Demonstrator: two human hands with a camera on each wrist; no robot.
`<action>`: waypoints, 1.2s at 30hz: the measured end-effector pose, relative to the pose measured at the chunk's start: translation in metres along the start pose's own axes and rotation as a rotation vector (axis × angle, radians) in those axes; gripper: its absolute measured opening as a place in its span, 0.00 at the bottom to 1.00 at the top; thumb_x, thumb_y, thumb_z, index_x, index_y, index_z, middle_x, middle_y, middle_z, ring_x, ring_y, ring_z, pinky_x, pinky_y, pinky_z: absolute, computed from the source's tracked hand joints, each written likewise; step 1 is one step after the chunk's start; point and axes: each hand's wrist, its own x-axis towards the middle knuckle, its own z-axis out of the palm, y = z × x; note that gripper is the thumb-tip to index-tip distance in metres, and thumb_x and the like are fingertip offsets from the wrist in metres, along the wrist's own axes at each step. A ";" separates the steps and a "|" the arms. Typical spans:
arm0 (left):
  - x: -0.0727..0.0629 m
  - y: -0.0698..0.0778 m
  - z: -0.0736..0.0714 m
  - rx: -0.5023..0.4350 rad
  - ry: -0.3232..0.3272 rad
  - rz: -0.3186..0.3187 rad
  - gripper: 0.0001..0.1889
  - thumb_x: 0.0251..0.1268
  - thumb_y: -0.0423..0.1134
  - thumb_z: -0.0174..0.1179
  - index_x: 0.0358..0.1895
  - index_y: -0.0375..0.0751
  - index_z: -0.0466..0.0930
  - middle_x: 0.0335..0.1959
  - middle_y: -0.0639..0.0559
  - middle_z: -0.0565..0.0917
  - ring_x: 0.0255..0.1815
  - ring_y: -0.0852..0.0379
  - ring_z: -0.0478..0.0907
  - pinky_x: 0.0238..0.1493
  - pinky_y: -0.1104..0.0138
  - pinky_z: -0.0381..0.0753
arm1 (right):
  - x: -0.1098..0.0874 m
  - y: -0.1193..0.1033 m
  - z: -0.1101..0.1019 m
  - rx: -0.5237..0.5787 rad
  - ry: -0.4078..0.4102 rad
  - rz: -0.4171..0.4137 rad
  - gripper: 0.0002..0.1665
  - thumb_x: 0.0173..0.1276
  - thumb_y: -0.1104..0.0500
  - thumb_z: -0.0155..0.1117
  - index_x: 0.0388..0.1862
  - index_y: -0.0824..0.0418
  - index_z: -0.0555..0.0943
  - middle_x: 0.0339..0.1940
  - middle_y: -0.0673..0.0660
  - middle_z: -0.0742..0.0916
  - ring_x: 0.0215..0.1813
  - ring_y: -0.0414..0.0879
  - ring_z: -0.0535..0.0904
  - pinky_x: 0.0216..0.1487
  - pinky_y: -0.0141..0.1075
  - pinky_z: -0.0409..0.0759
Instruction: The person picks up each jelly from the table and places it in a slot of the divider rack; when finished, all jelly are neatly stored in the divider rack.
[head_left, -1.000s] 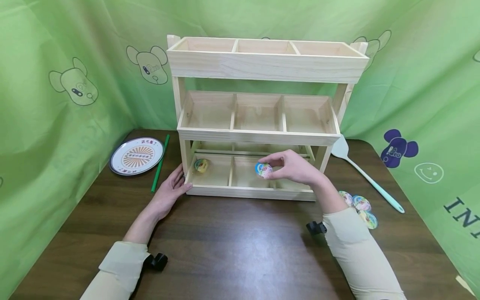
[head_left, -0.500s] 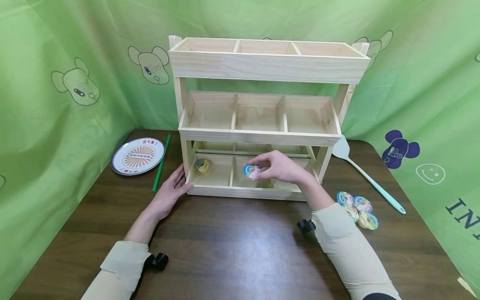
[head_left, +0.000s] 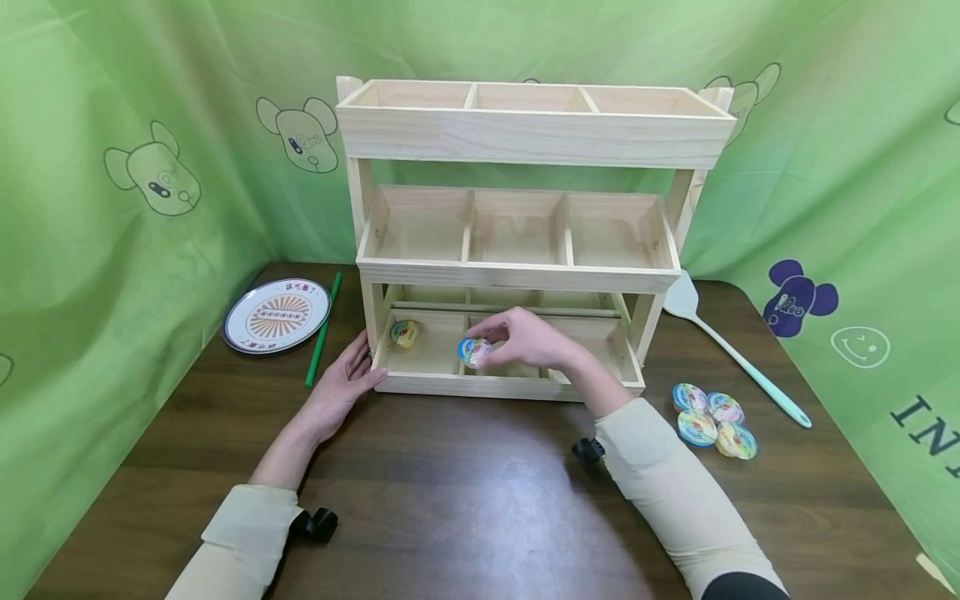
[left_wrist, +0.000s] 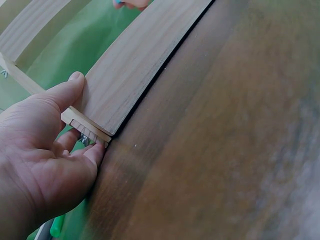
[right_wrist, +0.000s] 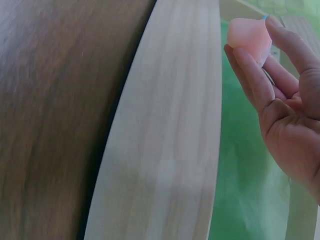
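Note:
My right hand [head_left: 528, 337] pinches a small jelly cup [head_left: 472, 352] between thumb and fingers, over the divider between the left and middle compartments of the bottom tray [head_left: 487, 386]. In the right wrist view the cup's pink body [right_wrist: 248, 37] shows at the fingertips. A yellow jelly cup [head_left: 405, 333] lies in the left compartment of that tray. At the tray's left front corner, my left hand [head_left: 341, 392] grips the wood. The left wrist view shows its thumb [left_wrist: 70, 90] at the front board and the other fingers round the end piece.
The three-tier wooden rack [head_left: 525, 133] stands at the back of the table. Several jelly cups [head_left: 697, 427] lie to its right, near a pale blue spatula [head_left: 742, 362]. On the left are a printed plate [head_left: 240, 317] and a green stick [head_left: 322, 333]. Green cloth [head_left: 187, 67] hangs behind.
My right hand has carried the jelly cup leftward from the middle compartment to the divider, baring the loose cups on the right. The left hand has stayed at the tray's corner.

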 end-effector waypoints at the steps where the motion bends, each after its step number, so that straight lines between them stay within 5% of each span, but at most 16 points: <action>1: 0.000 0.000 0.000 -0.003 -0.002 0.002 0.43 0.76 0.33 0.57 0.83 0.42 0.38 0.83 0.46 0.42 0.81 0.45 0.42 0.78 0.56 0.46 | 0.002 0.000 0.002 -0.006 -0.004 0.001 0.29 0.58 0.56 0.78 0.60 0.58 0.85 0.47 0.50 0.89 0.50 0.44 0.84 0.50 0.38 0.83; 9: 0.001 -0.002 -0.001 -0.007 -0.005 0.009 0.43 0.76 0.32 0.57 0.83 0.42 0.38 0.83 0.46 0.43 0.81 0.46 0.43 0.77 0.62 0.51 | 0.015 -0.004 0.013 0.029 0.001 -0.002 0.30 0.58 0.57 0.80 0.61 0.59 0.84 0.49 0.50 0.89 0.49 0.43 0.85 0.50 0.37 0.83; 28: 0.002 0.000 0.001 -0.022 -0.001 0.015 0.43 0.75 0.31 0.57 0.83 0.41 0.38 0.83 0.45 0.44 0.81 0.46 0.43 0.77 0.61 0.51 | 0.042 0.001 0.023 0.073 0.007 0.043 0.33 0.59 0.53 0.79 0.63 0.58 0.82 0.45 0.50 0.89 0.49 0.44 0.85 0.51 0.37 0.82; 36: 0.002 0.000 0.001 -0.020 0.000 0.004 0.43 0.76 0.31 0.57 0.83 0.42 0.38 0.83 0.46 0.44 0.81 0.47 0.43 0.77 0.60 0.50 | 0.051 -0.002 0.026 0.010 -0.004 0.048 0.33 0.59 0.53 0.79 0.63 0.59 0.82 0.46 0.52 0.89 0.50 0.46 0.84 0.51 0.37 0.82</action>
